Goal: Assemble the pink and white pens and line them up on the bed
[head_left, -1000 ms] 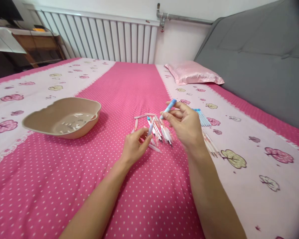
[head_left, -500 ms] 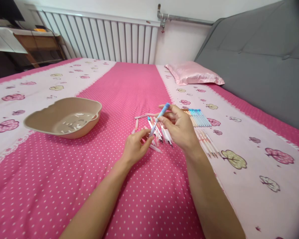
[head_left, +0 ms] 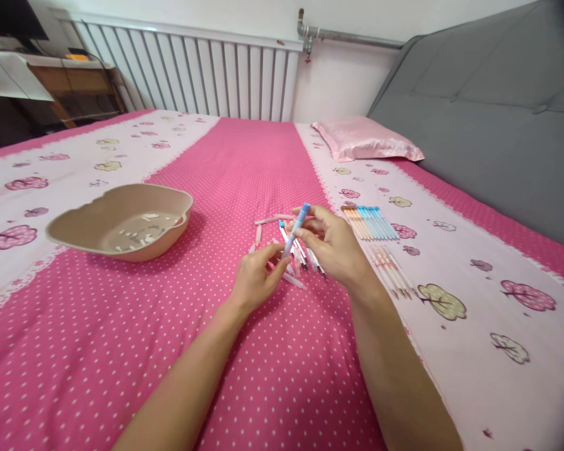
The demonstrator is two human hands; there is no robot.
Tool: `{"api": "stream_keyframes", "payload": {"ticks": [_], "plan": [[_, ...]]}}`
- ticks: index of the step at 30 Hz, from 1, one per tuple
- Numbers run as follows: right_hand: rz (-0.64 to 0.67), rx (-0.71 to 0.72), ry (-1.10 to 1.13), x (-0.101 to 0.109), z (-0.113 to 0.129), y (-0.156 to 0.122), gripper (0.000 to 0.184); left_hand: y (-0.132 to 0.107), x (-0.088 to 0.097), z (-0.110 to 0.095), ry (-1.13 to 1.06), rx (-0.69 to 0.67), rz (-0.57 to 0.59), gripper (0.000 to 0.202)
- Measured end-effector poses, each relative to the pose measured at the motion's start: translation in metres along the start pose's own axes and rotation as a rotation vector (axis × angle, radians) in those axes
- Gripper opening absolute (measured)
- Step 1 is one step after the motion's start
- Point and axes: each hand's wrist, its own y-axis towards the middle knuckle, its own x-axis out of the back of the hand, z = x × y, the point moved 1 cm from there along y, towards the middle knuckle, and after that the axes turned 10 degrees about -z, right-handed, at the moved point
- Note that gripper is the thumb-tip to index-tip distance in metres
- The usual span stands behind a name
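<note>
Pen (head_left: pixel 292 238) held between both hands

The left hand (head_left: pixel 259 275) grasps its lower, pale end, while the right hand (head_left: pixel 329 241) pinches its upper, blue part. It slants, top towards the right, above loose pen parts (head_left: pixel 293 281) on the pink bedspread (head_left: pixel 272 363). To the right lie orange and blue pens (head_left: pixel 375 225), with pale pens (head_left: pixel 391 270) nearer. Left, a beige basin (head_left: pixel 167 243) contains small white pieces (head_left: pixel 146 240).

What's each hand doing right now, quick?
Left hand: closed, holding the lower part of a blue pen.
Right hand: closed, holding the same pen higher up, near its darker blue end.
</note>
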Motion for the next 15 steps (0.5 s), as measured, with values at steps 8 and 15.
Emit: {"api": "stream_keyframes", "payload": {"ticks": [8,15], "plan": [[0.026,0.008,-0.031,-0.0006,0.0012,-0.0012,0.027,0.0001,0.0003,-0.0004,-0.011,0.005,0.003,0.017],[0.009,0.0,-0.055,-0.0006,0.0003,-0.0007,0.024,-0.0007,-0.0007,0.0011,-0.021,-0.001,-0.003,0.018]]}}
